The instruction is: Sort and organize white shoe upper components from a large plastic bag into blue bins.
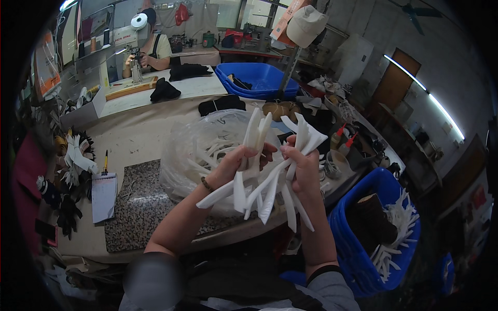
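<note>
My left hand point(236, 161), with a beaded bracelet at the wrist, is closed round a bunch of soft white strips point(253, 132). Close beside it, my right hand point(305, 168) grips another bunch of white strips point(311, 139), its thumb pressed against them. Several strips hang down between and below both hands. Their exact kind is unclear; they look like thin padded fabric or foam pieces. Just behind my hands, an open clear plastic bag point(174, 173) holds more such strips. Part of the bag is hidden by my left forearm. A speckled stone slab point(137, 207) lies under the bag's near side.
At my right stands a blue bin point(345, 254) with white strips and a dark roll. Left on the table lie a notepad point(104, 199), a pen point(106, 160) and gloves point(80, 155). Beyond, a person works at a sewing machine point(136, 67) near blue tubs point(270, 78).
</note>
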### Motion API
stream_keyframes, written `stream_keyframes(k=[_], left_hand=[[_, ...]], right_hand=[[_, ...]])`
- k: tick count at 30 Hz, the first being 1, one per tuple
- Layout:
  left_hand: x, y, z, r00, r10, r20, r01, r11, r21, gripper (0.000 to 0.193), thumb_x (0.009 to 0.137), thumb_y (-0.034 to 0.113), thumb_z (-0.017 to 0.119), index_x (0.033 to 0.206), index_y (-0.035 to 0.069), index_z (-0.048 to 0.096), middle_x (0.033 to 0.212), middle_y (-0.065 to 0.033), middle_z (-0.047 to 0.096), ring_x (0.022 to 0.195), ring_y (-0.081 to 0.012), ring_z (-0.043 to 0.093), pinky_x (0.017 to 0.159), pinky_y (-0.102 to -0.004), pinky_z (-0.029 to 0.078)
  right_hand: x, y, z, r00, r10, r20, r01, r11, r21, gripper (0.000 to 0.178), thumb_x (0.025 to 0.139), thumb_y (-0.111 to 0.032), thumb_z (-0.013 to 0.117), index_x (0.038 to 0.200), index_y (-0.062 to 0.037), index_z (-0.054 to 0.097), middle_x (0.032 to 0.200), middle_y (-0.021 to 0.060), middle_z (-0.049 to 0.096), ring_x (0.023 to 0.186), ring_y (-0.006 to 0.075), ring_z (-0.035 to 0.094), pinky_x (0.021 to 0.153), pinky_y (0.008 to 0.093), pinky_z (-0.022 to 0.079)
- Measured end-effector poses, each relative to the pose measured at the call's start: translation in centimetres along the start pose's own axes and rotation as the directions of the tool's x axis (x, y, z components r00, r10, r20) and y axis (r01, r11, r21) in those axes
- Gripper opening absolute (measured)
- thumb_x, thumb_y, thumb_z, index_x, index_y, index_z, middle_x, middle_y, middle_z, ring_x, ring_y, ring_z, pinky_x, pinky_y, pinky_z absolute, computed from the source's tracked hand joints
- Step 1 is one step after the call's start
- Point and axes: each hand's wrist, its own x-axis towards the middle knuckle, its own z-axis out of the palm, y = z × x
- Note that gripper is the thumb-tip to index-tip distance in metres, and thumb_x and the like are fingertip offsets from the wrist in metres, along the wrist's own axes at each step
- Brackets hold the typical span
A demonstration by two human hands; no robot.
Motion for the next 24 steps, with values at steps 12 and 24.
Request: stream_keyframes(k=[12, 24], left_hand=[[0.3, -2.2, 0.0, 0.974, 0.205, 0.097, -0.227, 0.905, 0.359, 0.055, 0.089, 0.021, 0.050, 0.139, 0.003, 0.036, 0.127, -0.0104, 0.045, 0.115, -0.0169, 0.046, 0.102, -0.0339, 0.035], [-0.2, -2.5, -0.7, 0.953, 0.261, -0.153, -0.238, 0.959, 0.155, 0.032, 0.100, 0.022, 0.050, 0.124, 0.001, 0.052, 0.112, -0.0075, 0.062, 0.100, -0.0117, 0.060, 0.088, -0.0272, 0.049]], right_hand=[[-0.9, -0.6, 1.1, 0.991, -0.120, 0.065, 0.129, 0.980, -0.152, 0.021, 0.075, -0.005, 0.080, 0.084, 0.0052, 0.064, 0.078, 0.0124, 0.069, 0.064, 0.0135, 0.065, 0.060, 0.0259, 0.052], [-0.6, 1.1, -0.5, 0.999, 0.003, -0.044, -0.003, 1.000, 0.007, 0.032, 0.074, 0.006, 0.072, 0.100, -0.0025, 0.054, 0.095, 0.0100, 0.062, 0.087, 0.0185, 0.065, 0.078, 0.0318, 0.054]])
